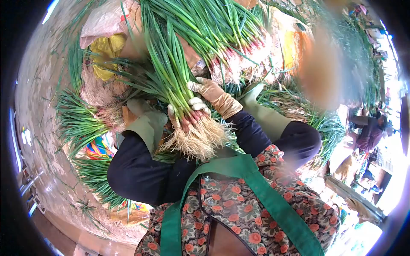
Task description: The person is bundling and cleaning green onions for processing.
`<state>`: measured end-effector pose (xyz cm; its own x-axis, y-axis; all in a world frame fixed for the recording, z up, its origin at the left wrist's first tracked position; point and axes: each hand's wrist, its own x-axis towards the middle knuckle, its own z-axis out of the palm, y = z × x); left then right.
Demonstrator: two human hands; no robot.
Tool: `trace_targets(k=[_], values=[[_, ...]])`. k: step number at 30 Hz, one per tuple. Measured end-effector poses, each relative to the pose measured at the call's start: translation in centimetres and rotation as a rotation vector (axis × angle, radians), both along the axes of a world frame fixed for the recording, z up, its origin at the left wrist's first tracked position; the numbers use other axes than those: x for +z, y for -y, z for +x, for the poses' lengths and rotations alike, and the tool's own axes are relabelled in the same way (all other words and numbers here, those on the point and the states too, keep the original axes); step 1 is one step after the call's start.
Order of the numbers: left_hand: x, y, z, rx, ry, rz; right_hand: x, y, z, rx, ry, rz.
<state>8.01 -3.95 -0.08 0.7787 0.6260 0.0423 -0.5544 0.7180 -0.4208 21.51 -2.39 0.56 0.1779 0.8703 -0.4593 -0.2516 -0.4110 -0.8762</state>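
You've got a bunch of green onions (pixel 181 96) in front of you, above your lap, leaves pointing away and pale roots (pixel 197 138) toward you. Left hand (pixel 171 113), gloved, mostly hidden by the bunch, closed around it just above the roots. Right hand (pixel 210 91), in a tan glove (pixel 224 103), curved against the stems from your right, thumb across the front; how far its fingers close is hard to tell, since they overlap the stems. Beyond, a larger pile of green onions (pixel 213 32), reddish bases and roots on your right. Yellow bag (pixel 104 53) to the left, more onions (pixel 81 119) on the floor (pixel 47 141) near your left boot (pixel 152 126).
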Motion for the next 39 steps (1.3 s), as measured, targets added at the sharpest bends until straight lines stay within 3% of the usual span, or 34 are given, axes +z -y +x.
trace_targets(k=[3,6,10,11,13,14,17,18,19,21,23,24,27,28,29,30,31,32,33,34,37,39], values=[[0.1,0.1,0.0,-0.012,0.002,-0.007,2.3,0.0,-0.6,-0.069,-0.095,-0.043],[-0.2,-0.2,0.2,-0.015,0.006,-0.002,2.8,1.0,-0.7,-0.186,-0.414,-0.158],[-0.7,-0.2,0.1,-0.015,0.007,0.007,-5.0,1.3,0.3,-0.380,-0.396,-0.093],[-0.6,-0.1,0.1,-0.018,0.010,0.005,-6.2,1.8,1.2,-0.450,-0.268,-0.194],[-0.6,0.0,0.2,-0.020,0.025,0.006,-9.2,3.2,2.6,-0.040,0.596,-0.142],[-0.5,0.1,0.1,-0.015,0.005,0.004,-8.4,4.3,3.0,0.313,0.722,-0.124],[1.6,0.5,0.5,0.036,-0.186,-0.011,-1.0,4.2,4.4,0.993,0.859,-0.164],[2.5,0.5,0.7,0.056,-0.271,-0.017,-0.6,4.6,5.0,0.558,0.953,-0.097],[3.1,0.6,0.9,0.015,-0.247,-0.058,-0.4,4.0,6.4,0.267,1.053,-0.054],[2.4,0.2,0.6,-0.068,-0.366,0.079,0.5,2.9,8.7,-0.029,1.130,-0.035],[2.0,0.2,0.4,-0.185,-0.326,0.014,-1.4,2.2,9.9,0.099,1.219,-0.236],[1.5,0.4,0.3,-0.178,-0.319,0.048,-1.9,2.1,10.1,0.311,1.320,-0.407],[2.1,0.2,0.8,-0.171,-0.514,-0.030,0.2,3.9,8.3,0.433,1.197,-0.258],[-0.1,0.2,0.2,-0.187,-0.570,0.137,3.1,4.5,6.5,0.485,1.139,-0.210],[-0.2,0.2,0.2,-0.208,-0.544,0.136,5.4,5.4,4.9,0.528,1.080,-0.165],[0.2,0.1,0.3,-0.228,-0.518,0.136,5.3,6.4,4.1,0.710,1.103,-0.087],[0.7,0.3,0.7,-0.242,-0.436,0.093,5.6,7.2,3.7,0.893,0.955,-0.168],[2.1,0.7,1.9,-0.115,-0.683,-0.005,4.9,7.4,4.4,1.018,0.894,-0.143],[1.8,0.7,1.8,-0.138,-0.655,0.049,3.5,7.7,5.7,1.145,0.827,-0.113],[1.2,0.6,1.4,-0.156,-0.629,0.105,-0.7,8.8,7.3,0.898,0.470,0.147],[1.2,0.5,1.1,-0.179,-0.629,0.161,-0.6,5.7,7.6,0.666,0.321,0.147],[1.0,0.4,1.2,-0.174,-0.690,0.246,2.7,3.0,4.6,0.397,0.093,-0.131]])
